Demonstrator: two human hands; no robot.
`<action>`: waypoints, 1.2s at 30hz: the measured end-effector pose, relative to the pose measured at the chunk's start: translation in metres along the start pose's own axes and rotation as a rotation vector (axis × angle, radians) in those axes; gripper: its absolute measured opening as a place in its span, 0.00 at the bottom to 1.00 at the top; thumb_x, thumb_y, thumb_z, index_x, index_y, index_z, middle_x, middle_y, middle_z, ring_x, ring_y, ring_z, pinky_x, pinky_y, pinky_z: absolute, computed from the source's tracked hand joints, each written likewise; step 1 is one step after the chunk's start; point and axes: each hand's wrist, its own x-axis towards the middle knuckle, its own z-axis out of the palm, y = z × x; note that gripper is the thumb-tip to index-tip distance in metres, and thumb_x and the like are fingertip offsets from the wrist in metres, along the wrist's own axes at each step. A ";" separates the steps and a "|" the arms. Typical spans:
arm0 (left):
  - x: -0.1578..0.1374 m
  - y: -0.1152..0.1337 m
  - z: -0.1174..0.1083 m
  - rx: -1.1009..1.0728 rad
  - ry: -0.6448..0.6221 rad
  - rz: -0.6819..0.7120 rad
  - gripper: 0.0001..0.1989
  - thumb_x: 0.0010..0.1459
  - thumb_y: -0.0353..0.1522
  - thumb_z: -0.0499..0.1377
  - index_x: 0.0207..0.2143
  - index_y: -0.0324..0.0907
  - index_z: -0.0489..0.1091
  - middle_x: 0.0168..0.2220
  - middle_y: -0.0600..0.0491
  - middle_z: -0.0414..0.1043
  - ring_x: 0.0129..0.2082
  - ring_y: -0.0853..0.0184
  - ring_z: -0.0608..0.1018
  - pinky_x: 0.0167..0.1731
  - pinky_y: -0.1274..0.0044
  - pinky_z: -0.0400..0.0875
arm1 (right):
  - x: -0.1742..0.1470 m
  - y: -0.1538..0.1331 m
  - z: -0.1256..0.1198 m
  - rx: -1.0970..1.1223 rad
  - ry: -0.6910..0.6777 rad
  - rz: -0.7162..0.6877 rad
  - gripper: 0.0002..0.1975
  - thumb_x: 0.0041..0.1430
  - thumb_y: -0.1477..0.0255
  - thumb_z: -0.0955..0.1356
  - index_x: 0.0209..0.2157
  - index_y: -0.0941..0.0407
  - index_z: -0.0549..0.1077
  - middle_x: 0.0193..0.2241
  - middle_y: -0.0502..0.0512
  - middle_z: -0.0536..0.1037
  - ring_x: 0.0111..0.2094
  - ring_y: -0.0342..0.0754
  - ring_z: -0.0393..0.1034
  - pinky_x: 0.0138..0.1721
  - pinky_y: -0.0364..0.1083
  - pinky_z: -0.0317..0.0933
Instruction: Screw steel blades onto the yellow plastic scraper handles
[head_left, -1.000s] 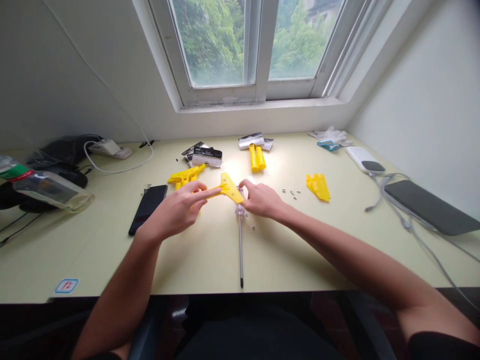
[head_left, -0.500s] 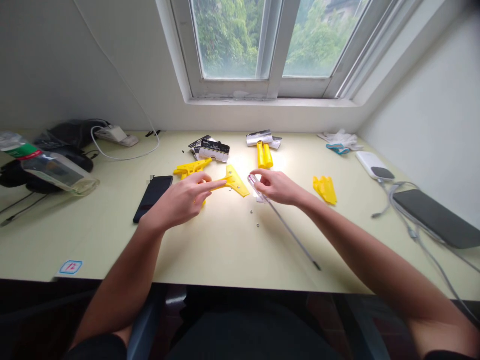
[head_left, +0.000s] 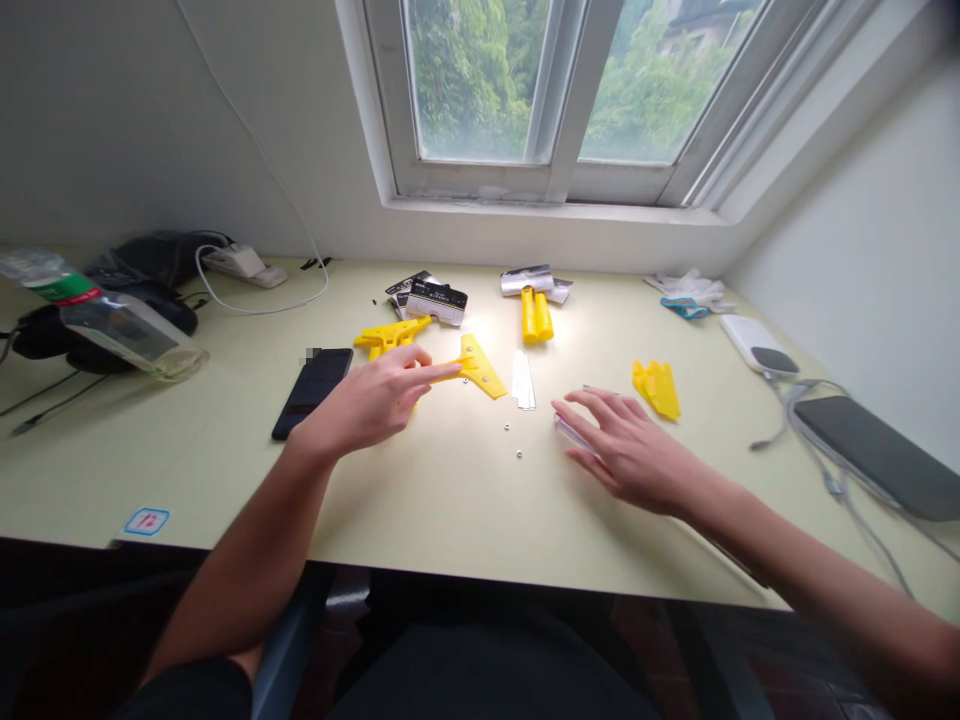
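Observation:
My left hand (head_left: 379,400) is closed round the neck of a yellow scraper (head_left: 480,368), its index finger stretched along it. The scraper's wide head points right and carries two small metal screws or nuts. My right hand (head_left: 626,440) lies over a screwdriver with fingers spread. The screwdriver's clear handle (head_left: 574,434) shows under the fingers; most of its shaft is hidden behind the hand and forearm. White flat strips (head_left: 523,381) lie between the hands. Small nuts (head_left: 519,454) sit on the table in front of them.
More yellow scraper parts (head_left: 390,336) lie behind my left hand, beside a black phone (head_left: 313,392). Yellow handles (head_left: 537,316) and black packets (head_left: 435,300) are at the back. Yellow pieces (head_left: 657,390), a white device (head_left: 757,343) and cables are right. A bottle (head_left: 135,330) leans at left.
My right hand has moved right and toward me with the screwdriver, and its fingers have spread from their grip. The white strips are uncovered. My left hand still holds the scraper.

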 end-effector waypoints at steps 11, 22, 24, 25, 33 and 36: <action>0.000 -0.007 -0.003 -0.009 0.025 -0.038 0.23 0.66 0.28 0.51 0.61 0.55 0.66 0.48 0.50 0.70 0.40 0.68 0.74 0.42 0.76 0.70 | 0.024 -0.068 0.041 0.297 -0.104 -0.131 0.46 0.64 0.46 0.55 0.69 0.68 0.45 0.69 0.71 0.40 0.70 0.62 0.36 0.69 0.62 0.41; -0.001 -0.010 0.000 0.010 0.022 -0.037 0.24 0.65 0.28 0.52 0.61 0.56 0.65 0.46 0.51 0.71 0.39 0.68 0.75 0.40 0.76 0.71 | 0.114 -0.056 0.036 0.287 -0.098 -0.106 0.47 0.64 0.46 0.52 0.65 0.74 0.54 0.66 0.78 0.54 0.70 0.66 0.41 0.69 0.62 0.37; -0.002 -0.011 -0.001 0.012 0.021 -0.036 0.24 0.66 0.28 0.51 0.61 0.55 0.65 0.45 0.50 0.71 0.38 0.69 0.75 0.40 0.76 0.71 | 0.116 -0.049 0.031 0.298 -0.069 -0.105 0.43 0.66 0.48 0.52 0.64 0.72 0.57 0.65 0.77 0.58 0.70 0.65 0.40 0.69 0.63 0.35; -0.002 -0.011 -0.001 0.010 0.023 -0.031 0.24 0.66 0.28 0.51 0.61 0.55 0.65 0.45 0.50 0.71 0.38 0.69 0.75 0.40 0.76 0.71 | 0.114 -0.045 0.028 0.314 -0.050 -0.100 0.39 0.67 0.51 0.53 0.64 0.70 0.58 0.65 0.75 0.57 0.70 0.63 0.39 0.69 0.64 0.34; 0.004 0.008 0.008 0.032 -0.019 0.012 0.26 0.66 0.27 0.51 0.62 0.58 0.63 0.46 0.51 0.69 0.37 0.69 0.73 0.35 0.78 0.68 | 0.080 -0.015 -0.016 1.083 0.180 0.334 0.19 0.67 0.62 0.59 0.52 0.56 0.69 0.47 0.61 0.78 0.45 0.51 0.75 0.47 0.53 0.69; 0.006 0.019 0.017 0.068 -0.055 0.011 0.25 0.67 0.28 0.50 0.63 0.59 0.62 0.46 0.52 0.68 0.36 0.70 0.72 0.33 0.79 0.67 | 0.079 -0.020 -0.018 1.279 0.099 0.379 0.17 0.63 0.63 0.64 0.51 0.56 0.68 0.37 0.57 0.80 0.32 0.46 0.74 0.37 0.48 0.70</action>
